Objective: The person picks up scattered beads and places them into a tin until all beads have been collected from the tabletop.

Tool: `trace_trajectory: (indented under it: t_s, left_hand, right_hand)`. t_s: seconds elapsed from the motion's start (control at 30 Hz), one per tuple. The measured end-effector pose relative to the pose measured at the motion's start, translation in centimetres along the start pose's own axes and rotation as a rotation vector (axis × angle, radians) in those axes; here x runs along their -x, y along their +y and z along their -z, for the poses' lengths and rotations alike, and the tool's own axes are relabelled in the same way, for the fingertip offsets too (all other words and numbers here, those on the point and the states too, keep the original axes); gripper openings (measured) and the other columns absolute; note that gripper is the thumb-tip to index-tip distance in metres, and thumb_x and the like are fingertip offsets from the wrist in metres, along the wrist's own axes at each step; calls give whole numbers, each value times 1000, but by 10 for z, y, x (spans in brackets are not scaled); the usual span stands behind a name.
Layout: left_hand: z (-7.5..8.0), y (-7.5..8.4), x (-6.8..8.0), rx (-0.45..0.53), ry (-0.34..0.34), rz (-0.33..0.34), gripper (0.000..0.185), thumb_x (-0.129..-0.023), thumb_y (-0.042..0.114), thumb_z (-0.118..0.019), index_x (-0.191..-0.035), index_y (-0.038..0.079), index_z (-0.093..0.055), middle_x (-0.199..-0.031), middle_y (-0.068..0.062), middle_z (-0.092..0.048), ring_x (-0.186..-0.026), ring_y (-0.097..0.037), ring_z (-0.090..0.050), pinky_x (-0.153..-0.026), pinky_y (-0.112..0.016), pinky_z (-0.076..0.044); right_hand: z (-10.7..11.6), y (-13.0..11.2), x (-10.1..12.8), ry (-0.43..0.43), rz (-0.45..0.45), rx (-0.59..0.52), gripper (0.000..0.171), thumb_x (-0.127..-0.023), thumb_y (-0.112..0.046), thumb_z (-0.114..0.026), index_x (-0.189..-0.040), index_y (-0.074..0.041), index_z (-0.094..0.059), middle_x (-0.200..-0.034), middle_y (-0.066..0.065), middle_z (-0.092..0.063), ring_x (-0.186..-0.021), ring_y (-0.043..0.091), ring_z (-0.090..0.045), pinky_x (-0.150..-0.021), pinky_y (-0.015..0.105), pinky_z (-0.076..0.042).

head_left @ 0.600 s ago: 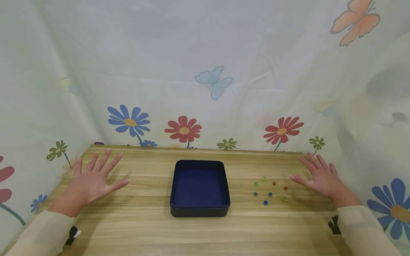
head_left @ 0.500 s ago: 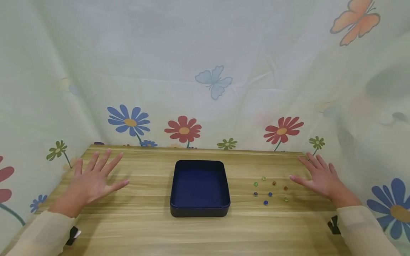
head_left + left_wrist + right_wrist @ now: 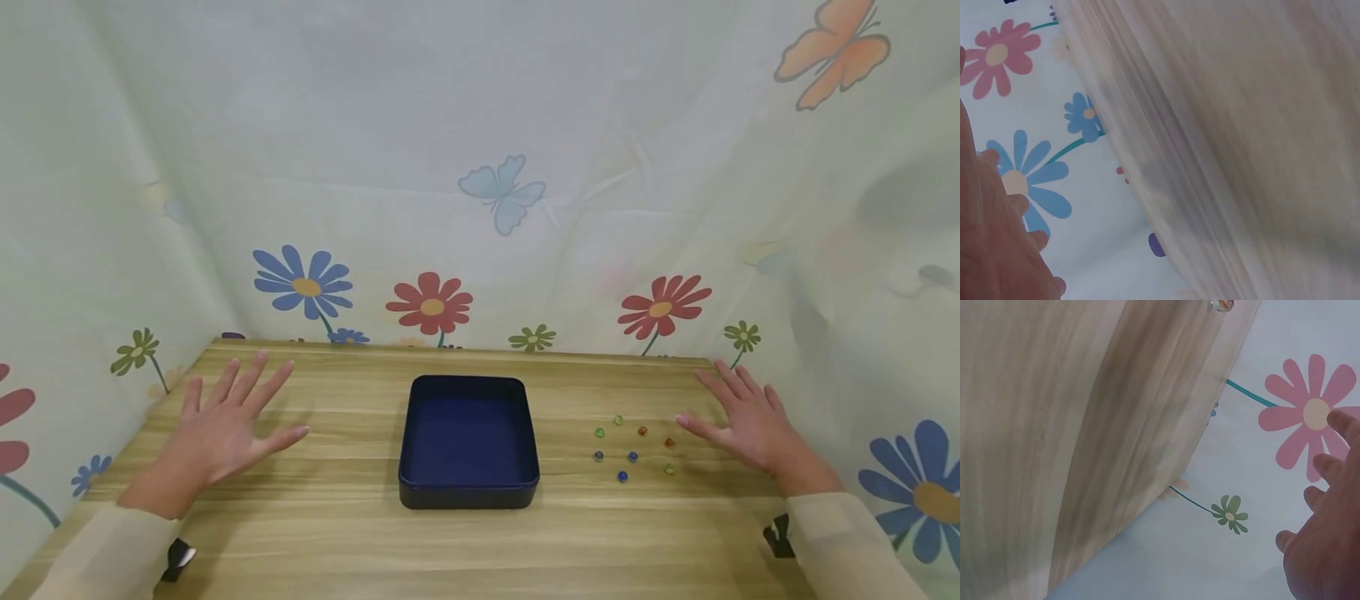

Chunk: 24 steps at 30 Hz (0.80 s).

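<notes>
Both hands hovering flat, fingers spread, gripping nothing.
The left hand (image 3: 225, 429) and right hand (image 3: 750, 421) are flanking the square dark-blue tray (image 3: 468, 492); small coloured glass marbles (image 3: 632, 456) (loose cluster) are lying near the right hand on the light wooden table (image 3: 480, 542).

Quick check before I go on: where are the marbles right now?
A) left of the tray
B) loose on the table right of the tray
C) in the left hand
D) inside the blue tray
B: the marbles lie scattered on the table between the empty blue tray and the right hand.
</notes>
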<state>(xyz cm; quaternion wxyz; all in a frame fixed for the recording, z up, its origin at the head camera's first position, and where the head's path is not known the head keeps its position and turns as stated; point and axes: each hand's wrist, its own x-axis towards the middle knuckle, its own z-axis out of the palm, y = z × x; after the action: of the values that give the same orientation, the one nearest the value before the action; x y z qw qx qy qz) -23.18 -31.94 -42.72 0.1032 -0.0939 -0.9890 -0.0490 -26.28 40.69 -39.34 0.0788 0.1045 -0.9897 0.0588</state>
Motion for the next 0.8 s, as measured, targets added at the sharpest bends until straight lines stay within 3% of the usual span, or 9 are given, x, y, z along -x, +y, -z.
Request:
trace_trajectory:
  t_s: [0.5, 0.8]
  left_hand:
    - [-2, 13, 7, 23, 3, -15, 99, -91, 78, -50, -167, 29, -7, -173, -15, 1, -154, -55, -9, -112, -83, 2]
    - [-4, 26, 12, 133, 15, -15, 97, -94, 72, -53, -167, 28, -7, -173, -17, -3, -154, -55, -11, -115, -81, -2]
  right_hand:
    - [-8, -8, 10, 46, 23, -21, 90, -93, -65, -60, -157, -5, -36, -171, 23, -12, -151, 54, -16, -110, 83, -12]
    - [-17, -12, 16, 138, 41, -99, 87, -94, -56, -65, -155, 0, -39, -166, 30, -21, -153, 54, -15, -111, 77, -23]
